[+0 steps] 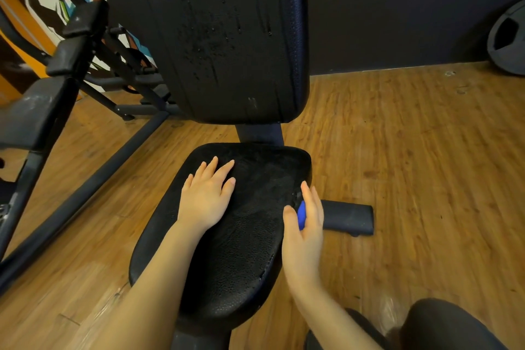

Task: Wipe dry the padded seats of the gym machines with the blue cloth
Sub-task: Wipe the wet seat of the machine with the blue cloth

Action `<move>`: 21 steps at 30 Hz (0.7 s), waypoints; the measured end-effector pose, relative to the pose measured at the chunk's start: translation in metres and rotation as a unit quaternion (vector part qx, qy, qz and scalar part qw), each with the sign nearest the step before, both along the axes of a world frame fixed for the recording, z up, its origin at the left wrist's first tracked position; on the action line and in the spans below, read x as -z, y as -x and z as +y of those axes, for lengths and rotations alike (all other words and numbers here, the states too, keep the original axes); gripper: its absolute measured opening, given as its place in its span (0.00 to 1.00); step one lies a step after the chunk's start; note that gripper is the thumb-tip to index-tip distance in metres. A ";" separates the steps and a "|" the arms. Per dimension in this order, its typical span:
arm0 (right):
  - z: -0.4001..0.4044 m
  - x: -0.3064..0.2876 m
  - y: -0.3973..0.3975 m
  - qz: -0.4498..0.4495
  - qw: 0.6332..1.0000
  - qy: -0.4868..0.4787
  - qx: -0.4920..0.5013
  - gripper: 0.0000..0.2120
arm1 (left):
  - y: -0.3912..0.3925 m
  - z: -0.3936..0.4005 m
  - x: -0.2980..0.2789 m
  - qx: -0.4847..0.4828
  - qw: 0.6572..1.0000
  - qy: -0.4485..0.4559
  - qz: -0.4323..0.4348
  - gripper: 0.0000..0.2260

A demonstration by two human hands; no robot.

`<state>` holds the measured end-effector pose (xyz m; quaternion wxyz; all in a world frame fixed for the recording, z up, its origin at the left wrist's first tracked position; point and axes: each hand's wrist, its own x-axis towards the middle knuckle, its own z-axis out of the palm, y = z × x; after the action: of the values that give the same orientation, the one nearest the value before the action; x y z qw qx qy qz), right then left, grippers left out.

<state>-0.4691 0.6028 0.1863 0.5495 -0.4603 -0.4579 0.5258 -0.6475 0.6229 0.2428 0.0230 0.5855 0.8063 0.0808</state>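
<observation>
On the black padded seat [227, 224] of a gym machine, at centre frame, the left hand [206, 196] lies flat, palm down, fingers straight and slightly spread, resting on the far left part of the pad. Right hand [304, 224] sits at the seat's right edge, turned on its side, thumb and fingers closed round the blue cloth [301, 214]; only a small strip of blue shows between thumb and forefinger, the rest hidden in the hand. Cloth is at the seat's right rim, touching or just above the pad; cannot tell which. Seat surface is pebbled, with a duller smeared patch toward the far right. Upright backrest [227, 37] stands behind the seat, with dark streaks and droplets running down it. A dark padded handle [348, 217] juts out to the right just beyond the right hand. Wooden floor [412, 165] all round; a weight plate [508, 40] leans against the dark wall at far right.
</observation>
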 end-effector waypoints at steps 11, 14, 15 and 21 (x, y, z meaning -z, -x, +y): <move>-0.029 -0.002 -0.001 -0.052 0.998 -0.045 -0.010 0.23 | 0.001 -0.002 -0.002 0.002 1.000 0.009 -0.001 0.22; -0.020 -0.008 0.000 -0.048 0.998 -0.042 -0.008 0.23 | 0.001 -0.001 -0.004 0.007 1.000 0.026 -0.008 0.22; -0.020 -0.008 0.002 -0.049 0.998 -0.042 -0.007 0.23 | 0.002 -0.001 -0.005 0.009 0.999 0.037 -0.011 0.22; -0.021 -0.004 0.008 -0.048 0.998 -0.045 0.021 0.23 | -0.002 -0.032 -0.005 -0.004 0.997 0.072 -0.010 0.23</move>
<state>-0.4773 0.5821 0.1899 0.5580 -0.4698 -0.4967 0.4702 -0.6460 0.5908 0.2475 0.0725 0.5786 0.8119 0.0283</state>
